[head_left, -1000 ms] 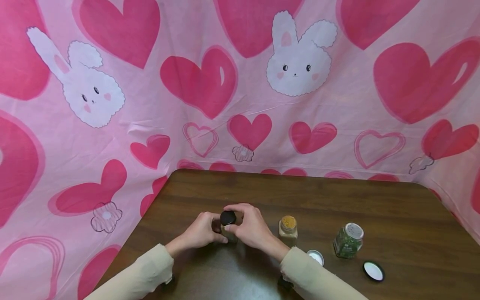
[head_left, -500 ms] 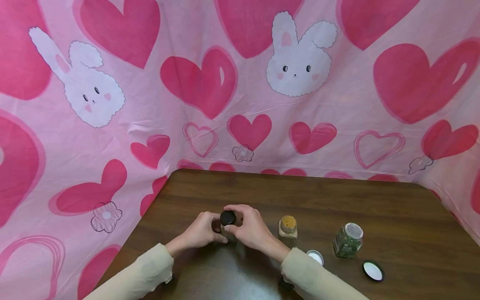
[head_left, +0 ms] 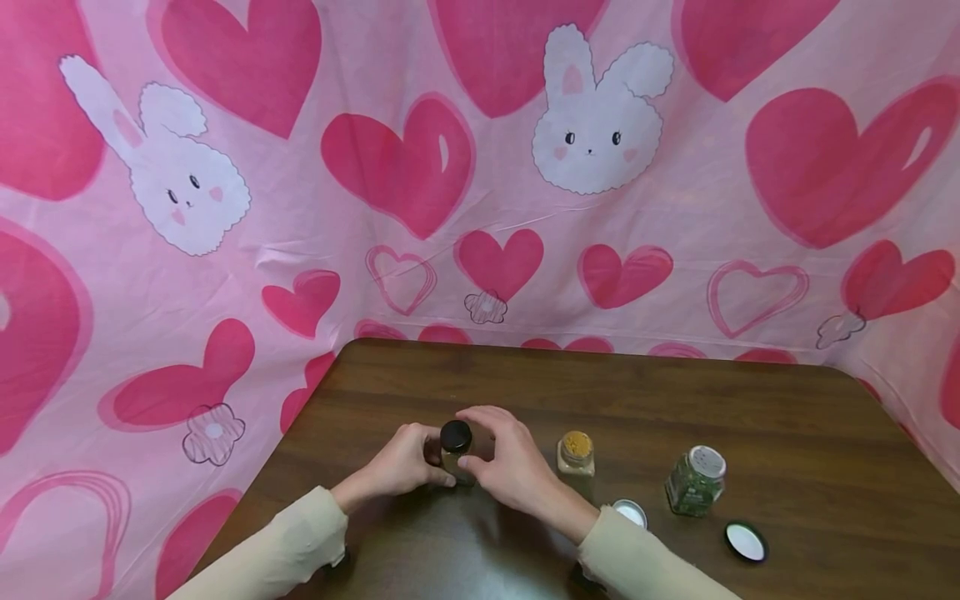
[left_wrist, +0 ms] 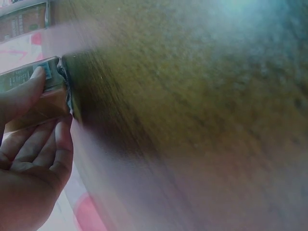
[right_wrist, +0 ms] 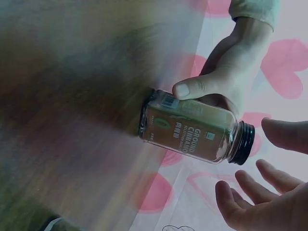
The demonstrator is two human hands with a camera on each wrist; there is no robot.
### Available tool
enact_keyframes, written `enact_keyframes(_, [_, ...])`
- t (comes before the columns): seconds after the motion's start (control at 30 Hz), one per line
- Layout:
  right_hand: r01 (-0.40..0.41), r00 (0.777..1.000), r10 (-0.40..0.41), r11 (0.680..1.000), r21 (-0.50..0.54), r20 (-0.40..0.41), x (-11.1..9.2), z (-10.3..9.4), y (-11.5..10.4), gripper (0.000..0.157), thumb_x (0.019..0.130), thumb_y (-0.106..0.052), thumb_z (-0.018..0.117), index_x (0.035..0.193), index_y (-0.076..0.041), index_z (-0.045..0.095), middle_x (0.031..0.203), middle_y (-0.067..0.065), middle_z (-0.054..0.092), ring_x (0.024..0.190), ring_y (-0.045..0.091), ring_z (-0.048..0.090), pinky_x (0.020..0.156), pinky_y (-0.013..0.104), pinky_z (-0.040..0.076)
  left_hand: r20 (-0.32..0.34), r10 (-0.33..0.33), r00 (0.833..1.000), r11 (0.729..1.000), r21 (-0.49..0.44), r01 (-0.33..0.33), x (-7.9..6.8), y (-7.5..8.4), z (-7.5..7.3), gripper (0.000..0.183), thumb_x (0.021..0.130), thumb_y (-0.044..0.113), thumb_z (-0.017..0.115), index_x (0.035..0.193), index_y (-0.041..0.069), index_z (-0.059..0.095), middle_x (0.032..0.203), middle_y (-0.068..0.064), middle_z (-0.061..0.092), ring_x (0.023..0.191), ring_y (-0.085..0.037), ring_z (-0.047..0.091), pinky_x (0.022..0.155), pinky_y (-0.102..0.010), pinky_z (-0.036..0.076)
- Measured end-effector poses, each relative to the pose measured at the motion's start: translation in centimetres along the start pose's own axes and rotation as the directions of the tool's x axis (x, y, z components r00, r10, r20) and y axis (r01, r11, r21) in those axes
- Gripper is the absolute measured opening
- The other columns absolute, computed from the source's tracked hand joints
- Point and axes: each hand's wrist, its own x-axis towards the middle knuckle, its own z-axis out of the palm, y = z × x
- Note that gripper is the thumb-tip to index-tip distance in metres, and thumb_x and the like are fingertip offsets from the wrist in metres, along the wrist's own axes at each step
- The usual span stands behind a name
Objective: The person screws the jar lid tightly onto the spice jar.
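A ground cinnamon jar (head_left: 457, 468) with a black cap (head_left: 456, 436) stands upright on the table. My left hand (head_left: 405, 463) grips its body from the left, thumb on the near side, as the left wrist view also shows with the jar (left_wrist: 54, 103) between thumb and fingers. Close to the cap on the right is my right hand (head_left: 516, 467), its fingers parted and relaxed. In the right wrist view, a gap shows between those fingers (right_wrist: 250, 187) and the cap (right_wrist: 242, 143), which sits on the jar's neck.
Right of the hands stands an uncapped jar of yellow-brown spice (head_left: 576, 454). Farther right is a jar of green herbs (head_left: 697, 482) with a perforated top. Two lids lie upturned: one (head_left: 630, 512) beside the right sleeve, another (head_left: 746, 542) near the herbs. A pink heart-print cloth (head_left: 420, 283) hangs behind the wooden table.
My right hand has come off the black cap and shifted slightly right, its fingers loosening. The left hand and the cinnamon jar stay in place.
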Motion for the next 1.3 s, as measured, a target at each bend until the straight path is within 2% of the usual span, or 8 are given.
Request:
enact_keyframes(0.27, [0.022, 1.0, -0.022, 1.0, -0.018, -0.017, -1.2, -0.5, -0.3, 0.051, 0.086, 0.0, 0.085, 0.134, -0.008, 0.069, 0.137, 0.007, 0.065, 0.132, 0.027, 0.056, 0.101, 0.048, 0.052, 0.013, -0.024, 1.0, 1.0, 0.005, 0.024, -0.1, 0.0, -0.1, 0.035, 0.077, 0.012, 0.096, 0.106, 0.02, 0.08, 0.079, 0.008, 0.067, 0.072, -0.011, 0.061, 0.069, -0.03, 0.054])
enact_keyframes(0.53, [0.036, 0.999, -0.036, 0.999, -0.008, -0.022, -2.4, -1.0, -0.8, 0.053, 0.086, -0.001, 0.085, 0.136, -0.011, 0.069, 0.14, 0.005, 0.064, 0.133, 0.026, 0.057, 0.102, 0.052, 0.05, 0.008, -0.011, 1.0, 1.0, -0.012, 0.011, 0.0, 0.1, 0.0, 0.036, 0.077, 0.012, 0.097, 0.108, 0.015, 0.08, 0.081, 0.008, 0.068, 0.074, -0.012, 0.062, 0.07, -0.029, 0.054])
enact_keyframes(0.63, [0.024, 1.0, -0.024, 1.0, 0.0, -0.021, -2.7, -1.3, -0.8, 0.053, 0.087, -0.002, 0.085, 0.136, -0.012, 0.069, 0.14, 0.003, 0.065, 0.128, 0.024, 0.06, 0.1, 0.051, 0.052, 0.006, -0.002, 1.0, 1.0, -0.018, 0.002, 0.0, 0.1, 0.0, 0.036, 0.077, 0.011, 0.097, 0.109, 0.015, 0.08, 0.085, 0.009, 0.071, 0.076, -0.011, 0.064, 0.072, -0.029, 0.055])
enact_keyframes(0.83, [-0.019, 1.0, 0.02, 0.999, 0.038, -0.02, -3.4, -1.8, -0.8, 0.051, 0.087, -0.009, 0.087, 0.135, -0.018, 0.071, 0.135, -0.001, 0.067, 0.105, 0.024, 0.067, 0.09, 0.048, 0.055, 0.013, 0.001, 1.0, 1.0, -0.013, -0.001, 0.1, 0.1, -0.1, 0.036, 0.077, 0.01, 0.096, 0.109, 0.017, 0.08, 0.086, 0.01, 0.071, 0.076, -0.011, 0.063, 0.072, -0.029, 0.055])
enact_keyframes(0.97, [-0.023, 0.999, 0.025, 0.999, 0.048, -0.028, -4.0, -2.0, -1.0, 0.051, 0.087, -0.008, 0.086, 0.135, -0.017, 0.071, 0.134, -0.003, 0.068, 0.106, 0.023, 0.067, 0.091, 0.045, 0.055, 0.004, 0.012, 1.0, 1.0, -0.013, -0.012, 0.2, 0.2, -0.1, 0.036, 0.077, 0.009, 0.096, 0.108, 0.016, 0.08, 0.085, 0.009, 0.07, 0.075, -0.011, 0.062, 0.071, -0.03, 0.054])
enact_keyframes(1.1, [-0.037, 0.999, 0.037, 0.998, 0.044, -0.004, -4.7, -2.2, -1.2, 0.052, 0.088, -0.006, 0.085, 0.136, -0.017, 0.07, 0.135, -0.005, 0.067, 0.107, 0.021, 0.066, 0.091, 0.04, 0.055, 0.005, -0.007, 1.0, 1.0, -0.009, 0.007, 0.2, 0.3, 0.0, 0.036, 0.076, 0.01, 0.096, 0.108, 0.016, 0.08, 0.085, 0.009, 0.07, 0.075, -0.011, 0.062, 0.071, -0.029, 0.054])
enact_keyframes(1.3, [-0.061, 0.998, 0.059, 0.996, 0.06, 0.034, -5.4, -2.5, -1.3, 0.053, 0.09, -0.009, 0.084, 0.137, -0.026, 0.069, 0.136, -0.007, 0.066, 0.109, 0.021, 0.064, 0.092, 0.041, 0.054, 0.008, -0.031, 0.999, 0.999, -0.02, 0.031, 0.1, 0.3, 0.1, 0.037, 0.076, 0.01, 0.097, 0.109, 0.016, 0.08, 0.091, 0.009, 0.073, 0.079, -0.011, 0.066, 0.075, -0.029, 0.056])
